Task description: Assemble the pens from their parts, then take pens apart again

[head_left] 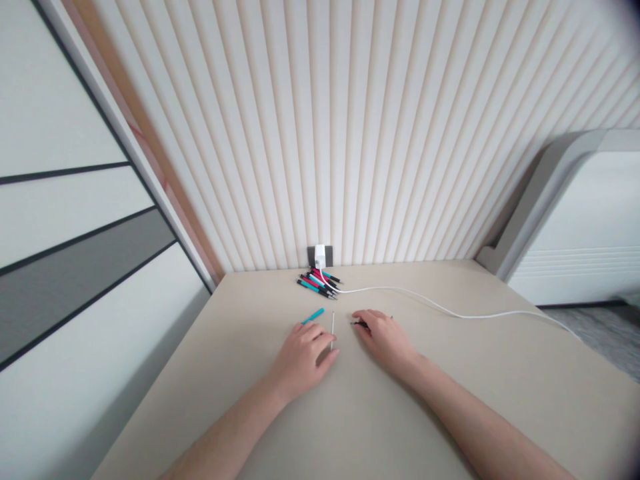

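Note:
My left hand (303, 353) rests low over the table, thumb and forefinger curled around the lower end of a thin whitish stick (333, 323) that looks like a pen refill. Just beyond its knuckles lies a turquoise pen barrel (313, 315), partly covered by the fingers. To the right, my right hand (383, 335) is closed on a black pen part (360, 324); a pointed end shows past the thumb, and the palm hides most of it. A heap of pens (317, 283) in black, red and turquoise lies farther back, near the wall.
A white charger (320, 256) is plugged into a black socket at the ribbed wall (320, 133). Its white cable (425, 299) crosses the beige table (340, 427) to the right edge. A white cabinet (90, 267) stands left, a pale headboard-like panel (580, 213) right.

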The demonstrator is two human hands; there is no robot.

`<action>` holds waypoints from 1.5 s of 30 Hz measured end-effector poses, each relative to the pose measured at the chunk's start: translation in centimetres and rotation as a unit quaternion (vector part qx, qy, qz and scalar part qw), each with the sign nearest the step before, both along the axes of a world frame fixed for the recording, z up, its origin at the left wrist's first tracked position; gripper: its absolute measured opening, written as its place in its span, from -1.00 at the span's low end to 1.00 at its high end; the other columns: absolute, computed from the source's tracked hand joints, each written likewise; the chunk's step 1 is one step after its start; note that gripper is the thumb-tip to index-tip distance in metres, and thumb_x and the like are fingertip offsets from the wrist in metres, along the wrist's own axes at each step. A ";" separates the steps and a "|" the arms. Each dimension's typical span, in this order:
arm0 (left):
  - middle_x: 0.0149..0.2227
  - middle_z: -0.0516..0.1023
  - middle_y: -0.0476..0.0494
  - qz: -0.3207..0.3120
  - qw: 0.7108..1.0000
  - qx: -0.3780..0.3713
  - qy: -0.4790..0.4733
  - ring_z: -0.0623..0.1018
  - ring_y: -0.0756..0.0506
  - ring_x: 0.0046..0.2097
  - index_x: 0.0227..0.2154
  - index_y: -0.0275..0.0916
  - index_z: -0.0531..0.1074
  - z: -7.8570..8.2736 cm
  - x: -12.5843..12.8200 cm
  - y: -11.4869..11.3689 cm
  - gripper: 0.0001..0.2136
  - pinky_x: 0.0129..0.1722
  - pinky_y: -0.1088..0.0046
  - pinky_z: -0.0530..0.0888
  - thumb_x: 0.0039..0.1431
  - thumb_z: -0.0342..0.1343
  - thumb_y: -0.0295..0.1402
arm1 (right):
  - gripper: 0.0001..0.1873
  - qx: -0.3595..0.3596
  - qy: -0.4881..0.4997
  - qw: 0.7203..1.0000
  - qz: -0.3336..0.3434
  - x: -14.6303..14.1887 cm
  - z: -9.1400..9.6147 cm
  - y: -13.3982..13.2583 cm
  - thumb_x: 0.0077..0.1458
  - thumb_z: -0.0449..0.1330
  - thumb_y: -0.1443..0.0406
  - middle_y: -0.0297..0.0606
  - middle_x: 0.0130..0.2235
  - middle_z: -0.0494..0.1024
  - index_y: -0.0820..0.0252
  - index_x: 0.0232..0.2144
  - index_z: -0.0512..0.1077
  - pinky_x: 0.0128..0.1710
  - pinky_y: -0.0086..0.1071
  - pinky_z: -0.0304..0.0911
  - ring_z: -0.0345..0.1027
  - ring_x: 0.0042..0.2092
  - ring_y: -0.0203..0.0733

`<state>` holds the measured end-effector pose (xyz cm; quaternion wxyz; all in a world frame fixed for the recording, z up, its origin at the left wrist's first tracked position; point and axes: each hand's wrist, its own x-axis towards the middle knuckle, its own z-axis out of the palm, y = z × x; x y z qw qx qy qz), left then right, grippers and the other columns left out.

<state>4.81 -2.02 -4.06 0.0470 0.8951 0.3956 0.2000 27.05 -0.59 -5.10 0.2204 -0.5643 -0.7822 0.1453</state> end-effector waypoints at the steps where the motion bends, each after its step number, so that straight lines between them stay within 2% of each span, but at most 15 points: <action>1: -0.22 0.52 -0.08 -0.004 1.000 0.001 0.001 0.48 -0.17 -0.11 -0.19 -0.16 0.46 0.0 0.0 0.0 -0.87 -0.04 0.22 0.34 0.22 0.09 -0.37 | -0.75 0.000 0.007 1.000 -0.006 0.0 -0.1 0.0 0.24 0.04 0.33 -0.20 -0.10 0.55 0.15 -0.07 0.42 -0.12 -0.37 0.21 0.41 -0.08 -0.15; 5: -0.23 0.50 -0.08 -0.008 1.000 0.007 -0.005 0.48 -0.14 -0.12 -0.19 -0.16 0.46 0.0 -0.1 0.1 -0.86 -0.07 0.26 0.35 0.25 0.04 -0.45 | -0.81 0.008 0.026 1.000 0.012 0.0 0.1 0.0 0.23 0.05 0.34 -0.22 -0.18 0.56 0.15 -0.18 0.45 -0.16 -0.38 0.22 0.41 -0.14 -0.17; 13: -0.21 0.53 -0.11 -0.009 0.999 0.022 -0.032 0.47 -0.17 -0.11 -0.13 -0.19 0.43 -0.4 -0.2 0.5 -0.85 -0.06 0.23 0.36 0.27 0.07 -0.37 | -0.83 0.052 0.124 0.982 0.131 -1.2 0.2 -1.0 0.25 0.06 0.34 -0.27 -0.22 0.54 0.13 -0.19 0.45 -0.11 -0.38 0.25 0.39 -0.16 -0.23; 18: -0.30 0.53 -0.09 -0.006 0.999 0.025 -0.032 0.48 -0.15 -0.18 -0.28 -0.22 0.44 -0.8 0.0 0.7 -0.91 -0.10 0.25 0.37 0.29 0.05 -0.37 | -0.83 0.040 0.158 0.976 0.146 -2.2 -0.2 -1.7 0.24 0.07 0.34 -0.26 -0.23 0.55 0.13 -0.17 0.44 -0.14 -0.38 0.28 0.40 -0.18 -0.22; 23: -0.33 0.50 -0.09 0.008 0.999 0.029 -0.023 0.48 -0.14 -0.20 -0.33 -0.22 0.41 -0.7 0.0 0.6 -0.88 -0.16 0.28 0.37 0.31 0.00 -0.38 | -0.82 0.031 0.158 0.975 0.152 -2.3 0.0 -1.8 0.27 0.05 0.30 -0.28 -0.24 0.55 0.12 -0.18 0.45 -0.15 -0.39 0.27 0.41 -0.19 -0.24; 26: -0.33 0.48 -0.10 0.036 0.999 0.024 -0.021 0.47 -0.14 -0.21 -0.35 -0.22 0.39 -0.4 0.0 0.5 -0.88 -0.18 0.30 0.37 0.30 -0.01 -0.40 | -0.80 0.042 0.152 0.979 0.129 -1.8 0.4 -1.4 0.28 0.03 0.27 -0.29 -0.29 0.53 0.11 -0.23 0.47 -0.19 -0.40 0.25 0.40 -0.24 -0.24; 29: -0.33 0.48 -0.09 0.046 0.998 0.017 -0.028 0.46 -0.14 -0.21 -0.35 -0.21 0.38 -0.1 -0.1 0.5 -0.89 -0.18 0.30 0.37 0.29 0.00 -0.41 | -0.80 0.052 0.159 0.983 0.073 -1.0 0.5 -0.7 0.27 0.05 0.25 -0.30 -0.31 0.52 0.10 -0.27 0.48 -0.25 -0.41 0.22 0.38 -0.29 -0.26; 34: -0.29 0.50 -0.09 -0.010 1.000 0.005 -0.028 0.47 -0.12 -0.18 -0.31 -0.21 0.39 0.0 -0.1 0.4 -0.91 -0.10 0.28 0.37 0.28 0.00 -0.43 | -0.90 0.037 0.156 0.987 -0.017 0.5 0.2 0.8 0.12 0.18 0.26 -0.34 -0.37 0.50 0.16 -0.31 0.45 -0.34 -0.42 0.20 0.34 -0.37 -0.27; 38: -0.24 0.53 -0.09 -0.042 0.999 -0.001 -0.026 0.49 -0.13 -0.13 -0.27 -0.20 0.40 -0.1 0.1 0.1 -0.93 -0.07 0.25 0.38 0.28 0.02 -0.44 | -0.91 0.011 0.111 0.993 -0.028 1.4 0.1 1.5 0.06 0.18 0.33 -0.31 -0.37 0.51 0.19 -0.36 0.49 -0.28 -0.41 0.20 0.35 -0.33 -0.25; 45: -0.26 0.56 -0.07 -0.060 0.998 -0.004 -0.028 0.53 -0.10 -0.15 -0.27 -0.19 0.41 -0.3 0.0 0.1 -0.92 -0.05 0.25 0.41 0.28 0.02 -0.44 | -0.81 -0.044 0.014 0.998 -0.045 1.3 -0.1 1.2 0.11 0.14 0.31 -0.22 -0.27 0.56 0.19 -0.24 0.52 -0.20 -0.41 0.19 0.40 -0.23 -0.20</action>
